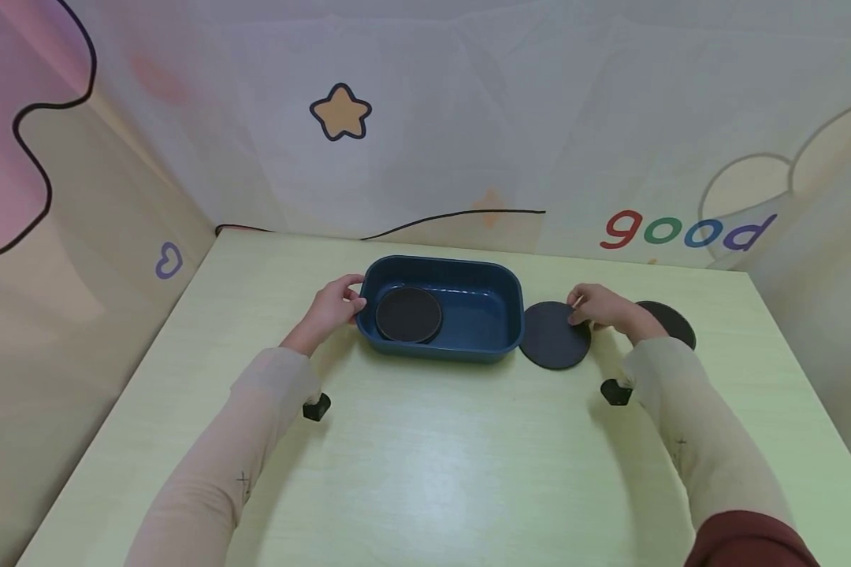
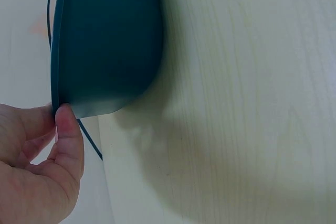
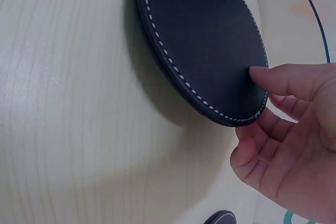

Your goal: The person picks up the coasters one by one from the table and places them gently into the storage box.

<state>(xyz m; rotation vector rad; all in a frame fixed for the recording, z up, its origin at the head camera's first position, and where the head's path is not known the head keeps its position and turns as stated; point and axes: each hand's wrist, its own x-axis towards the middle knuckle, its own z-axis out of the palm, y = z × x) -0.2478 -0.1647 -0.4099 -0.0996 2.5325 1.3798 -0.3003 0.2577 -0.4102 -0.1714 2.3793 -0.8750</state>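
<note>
A dark blue rectangular basin (image 1: 478,315) with rounded corners stands on the table, and one round black coaster (image 1: 409,314) lies inside its left half. My left hand (image 1: 332,309) pinches the basin's left rim between thumb and fingers; the left wrist view shows the thumb (image 2: 67,124) on the outer wall. Just right of the basin, my right hand (image 1: 603,305) pinches the edge of a second black coaster (image 1: 555,337). White stitching runs round that coaster (image 3: 205,40) in the right wrist view, with the thumb on its top face and fingers beneath.
A third black coaster (image 1: 670,321) lies on the table to the right, partly behind the right wrist. The pale wooden table (image 1: 425,457) meets a printed cloth backdrop (image 1: 425,142) at its far edge. Small black devices (image 1: 615,392) sit under both wrists.
</note>
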